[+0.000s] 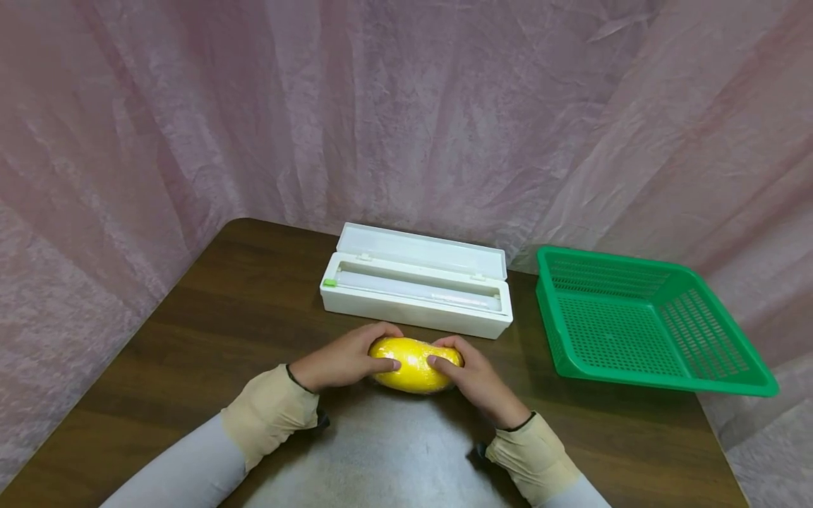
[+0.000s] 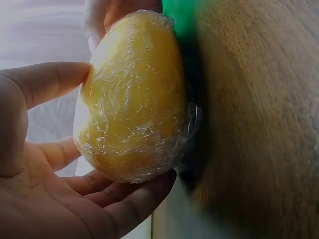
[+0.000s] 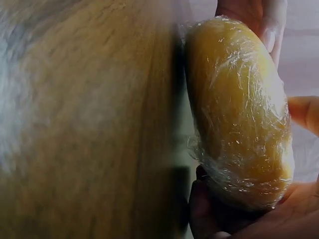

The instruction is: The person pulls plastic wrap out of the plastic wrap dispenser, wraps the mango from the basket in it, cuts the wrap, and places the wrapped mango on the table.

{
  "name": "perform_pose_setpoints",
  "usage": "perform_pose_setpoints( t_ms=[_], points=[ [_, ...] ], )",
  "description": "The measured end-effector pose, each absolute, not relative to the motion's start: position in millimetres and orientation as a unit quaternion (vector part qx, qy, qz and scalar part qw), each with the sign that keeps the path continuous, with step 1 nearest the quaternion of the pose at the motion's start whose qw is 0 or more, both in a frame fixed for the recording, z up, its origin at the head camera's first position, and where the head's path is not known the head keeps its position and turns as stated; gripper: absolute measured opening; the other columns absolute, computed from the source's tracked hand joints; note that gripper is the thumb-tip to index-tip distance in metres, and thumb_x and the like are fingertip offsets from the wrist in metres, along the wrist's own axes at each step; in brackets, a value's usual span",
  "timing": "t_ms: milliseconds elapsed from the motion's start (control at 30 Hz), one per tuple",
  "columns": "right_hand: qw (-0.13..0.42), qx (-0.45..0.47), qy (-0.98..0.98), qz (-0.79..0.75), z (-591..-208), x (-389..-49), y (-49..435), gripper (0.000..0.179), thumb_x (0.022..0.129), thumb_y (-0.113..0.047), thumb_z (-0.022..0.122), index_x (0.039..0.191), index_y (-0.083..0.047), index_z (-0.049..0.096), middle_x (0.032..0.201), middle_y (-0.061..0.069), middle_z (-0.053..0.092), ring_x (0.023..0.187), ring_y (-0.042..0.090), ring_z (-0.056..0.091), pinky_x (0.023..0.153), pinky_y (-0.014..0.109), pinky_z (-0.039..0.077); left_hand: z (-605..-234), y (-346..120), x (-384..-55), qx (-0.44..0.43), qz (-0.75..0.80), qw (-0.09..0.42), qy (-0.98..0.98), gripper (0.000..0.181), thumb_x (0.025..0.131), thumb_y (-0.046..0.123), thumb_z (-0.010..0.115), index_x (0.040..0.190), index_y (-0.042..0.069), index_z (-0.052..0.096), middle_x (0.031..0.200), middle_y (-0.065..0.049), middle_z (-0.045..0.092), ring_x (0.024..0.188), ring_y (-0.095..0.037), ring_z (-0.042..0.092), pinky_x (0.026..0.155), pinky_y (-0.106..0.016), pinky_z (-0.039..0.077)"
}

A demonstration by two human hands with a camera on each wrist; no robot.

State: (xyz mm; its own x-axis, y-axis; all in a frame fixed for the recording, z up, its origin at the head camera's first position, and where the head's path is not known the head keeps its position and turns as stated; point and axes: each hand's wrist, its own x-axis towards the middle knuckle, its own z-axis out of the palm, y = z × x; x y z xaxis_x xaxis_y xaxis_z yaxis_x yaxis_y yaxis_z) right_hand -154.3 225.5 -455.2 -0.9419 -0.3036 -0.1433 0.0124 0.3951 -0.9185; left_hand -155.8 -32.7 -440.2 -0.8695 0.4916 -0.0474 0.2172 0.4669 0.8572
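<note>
A yellow oblong fruit [image 1: 414, 379], wrapped in wrinkled cling film, is held between both hands close above the table; whether it touches the wood I cannot tell. My left hand [image 1: 348, 358] grips its left end, thumb on the near upper side and fingers curving round the end. At the opposite end my right hand [image 1: 478, 375] holds it the same way. In the left wrist view a loose flap of film stands off the fruit [image 2: 132, 99]. The right wrist view shows film bunched over the lower end of the fruit [image 3: 239, 109].
Behind the hands stands a white cling film dispenser box [image 1: 413, 315] with its lid raised and a roll inside. To the right is a green plastic basket [image 1: 625, 381] with perforated sides. A pink curtain [image 1: 406, 127] hangs along the far edge of the brown wooden table [image 1: 209, 310].
</note>
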Motion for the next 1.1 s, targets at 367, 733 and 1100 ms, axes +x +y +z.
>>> perform_pose_setpoints(
  t_ms=[367,733,1100],
  points=[
    [0.089,-0.141,0.878,-0.448,-446.6,-154.8,230.1,0.039,0.091,-0.033,0.074,0.127,-0.021,0.067,0.13,0.001,0.061,0.12,0.02,0.056,0.107,0.042,0.042,-445.5,-31.2,-158.3,0.2,0.456,0.141,0.856,0.042,0.093,0.037,0.072,0.13,0.021,0.059,0.127,-0.001,0.061,0.108,-0.017,0.056,0.095,-0.037,0.046],
    [0.097,-0.226,0.88,-0.405,-437.8,-152.1,236.5,0.042,0.091,-0.031,0.075,0.131,-0.027,0.064,0.13,-0.003,0.06,0.118,0.016,0.054,0.103,0.039,0.044,-445.5,-29.5,-154.6,0.191,0.42,0.119,0.879,0.049,0.094,0.041,0.068,0.139,0.023,0.058,0.135,-0.001,0.059,0.108,-0.015,0.056,0.093,-0.036,0.047],
    [0.105,-0.221,0.883,-0.401,-437.8,-151.4,236.3,0.044,0.093,-0.03,0.072,0.135,-0.025,0.06,0.133,-0.001,0.058,0.12,0.017,0.054,0.106,0.042,0.043,-442.3,-26.5,-152.0,0.182,0.392,0.097,0.897,0.061,0.095,0.043,0.066,0.148,0.016,0.051,0.131,-0.008,0.053,0.099,-0.017,0.055,0.085,-0.035,0.049]
  ],
)
